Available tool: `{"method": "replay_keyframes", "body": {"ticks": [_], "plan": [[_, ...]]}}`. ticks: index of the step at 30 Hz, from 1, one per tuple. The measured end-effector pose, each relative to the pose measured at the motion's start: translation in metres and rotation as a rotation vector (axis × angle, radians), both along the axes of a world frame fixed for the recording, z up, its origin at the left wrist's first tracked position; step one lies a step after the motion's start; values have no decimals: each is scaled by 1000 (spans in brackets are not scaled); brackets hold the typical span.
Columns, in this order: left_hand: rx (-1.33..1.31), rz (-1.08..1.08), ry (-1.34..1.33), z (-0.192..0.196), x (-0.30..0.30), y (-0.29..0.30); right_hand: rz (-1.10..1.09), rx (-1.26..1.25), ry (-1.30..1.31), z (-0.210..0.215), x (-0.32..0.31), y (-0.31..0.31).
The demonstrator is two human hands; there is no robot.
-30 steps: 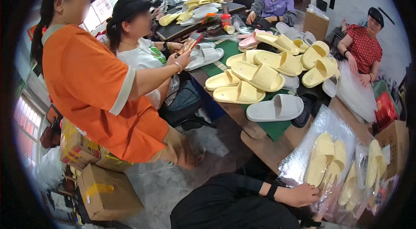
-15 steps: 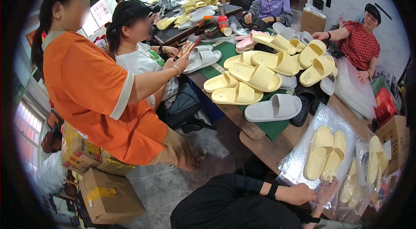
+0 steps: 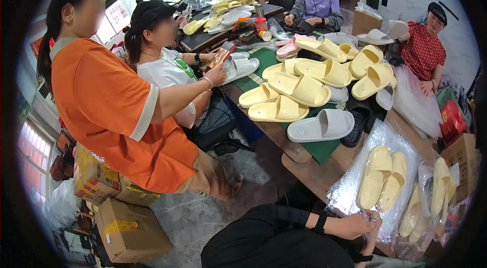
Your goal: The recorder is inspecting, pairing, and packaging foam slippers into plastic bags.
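Observation:
At the lower right, my left hand (image 3: 351, 227) has its fingers pinched at the near edge of a clear plastic bag (image 3: 345, 187). My right hand (image 3: 373, 231) is up against it, its fingertips also closed on the bag's edge. Just beyond both hands, a pair of pale yellow slippers (image 3: 375, 174) lies side by side on the shiny stack of bags, toes pointing away. Right of them is another yellow pair (image 3: 415, 212) in clear plastic. My fingertips partly hide one another.
A heap of yellow slippers (image 3: 299, 88) fills the middle of the table, with a grey slipper (image 3: 320, 126) at its near side. A person in orange (image 3: 116, 116) stands at the left holding a phone. Cardboard boxes (image 3: 129, 230) stand on the floor. Other people sit around the table.
My right hand has drawn left, away from the slipper heels, to meet my left hand at the bag's edge. Across the table, the person in red now holds up grey slippers.

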State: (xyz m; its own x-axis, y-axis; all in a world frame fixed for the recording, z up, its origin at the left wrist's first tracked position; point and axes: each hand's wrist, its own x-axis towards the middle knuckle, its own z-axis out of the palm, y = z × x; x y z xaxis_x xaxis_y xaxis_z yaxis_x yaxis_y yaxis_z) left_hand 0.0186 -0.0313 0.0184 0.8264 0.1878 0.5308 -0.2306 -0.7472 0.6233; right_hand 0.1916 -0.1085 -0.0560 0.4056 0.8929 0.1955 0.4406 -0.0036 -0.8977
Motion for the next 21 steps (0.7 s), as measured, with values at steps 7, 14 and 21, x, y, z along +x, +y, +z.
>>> {"method": "replay_keyframes", "body": {"ticks": [7,14,21], "plan": [[-11,-8,23,-5,-1,-1,6,-59,357,-16,0,1],[-67,52,-24,-1,0,-2,32,-102,146,-8,4,1],[-34,2,-28,4,4,-4,244,52,-167,-35,23,-10]]}}
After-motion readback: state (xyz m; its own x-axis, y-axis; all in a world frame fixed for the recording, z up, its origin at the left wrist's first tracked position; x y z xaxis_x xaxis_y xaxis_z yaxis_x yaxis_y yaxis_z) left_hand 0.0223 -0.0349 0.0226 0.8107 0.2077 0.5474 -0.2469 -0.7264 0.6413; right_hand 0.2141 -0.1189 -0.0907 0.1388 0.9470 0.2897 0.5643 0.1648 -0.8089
